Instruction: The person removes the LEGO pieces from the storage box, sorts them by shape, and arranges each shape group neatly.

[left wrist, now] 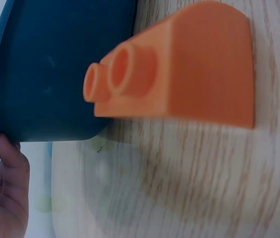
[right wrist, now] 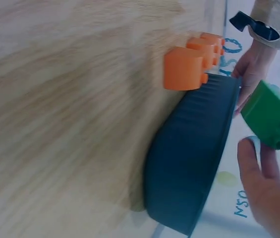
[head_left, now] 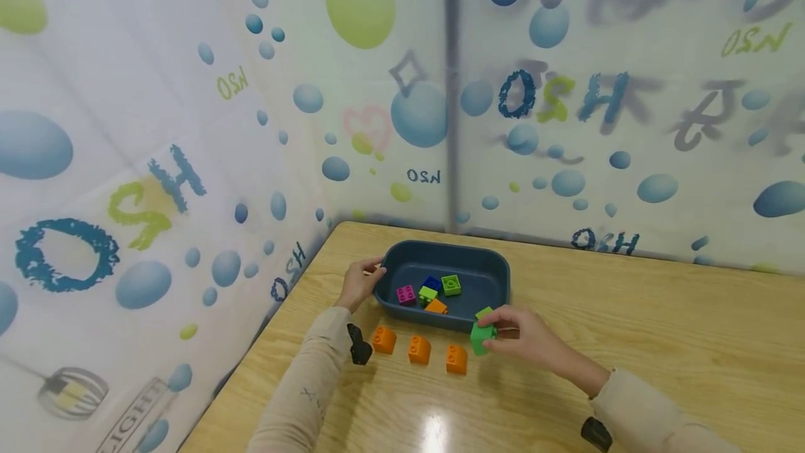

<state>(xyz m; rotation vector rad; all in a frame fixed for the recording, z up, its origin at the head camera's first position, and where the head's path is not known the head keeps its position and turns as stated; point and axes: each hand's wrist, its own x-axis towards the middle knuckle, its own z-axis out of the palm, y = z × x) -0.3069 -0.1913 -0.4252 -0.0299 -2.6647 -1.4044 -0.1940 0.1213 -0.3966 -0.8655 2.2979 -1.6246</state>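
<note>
My left hand [head_left: 360,284] pinches the left end of a dark blue tray [head_left: 444,250] by its rim; the left wrist view shows the thumb and fingers [left wrist: 12,166] at that edge. Over the tray's front right corner, my right hand [head_left: 525,336] holds a green toy brick [head_left: 481,338] between thumb and fingers. Studs on this brick [right wrist: 268,116] show in the right wrist view. Inside the tray lie a magenta brick [head_left: 405,295], a dark blue brick [head_left: 431,283], lime bricks [head_left: 451,285] and an orange brick [head_left: 437,307].
Three orange curved bricks stand in a row before the tray: left [head_left: 384,340], middle [head_left: 419,349] and right [head_left: 456,359]. All are on a wooden table [head_left: 629,327]. Patterned curtains [head_left: 566,159] hang behind and to the left of it.
</note>
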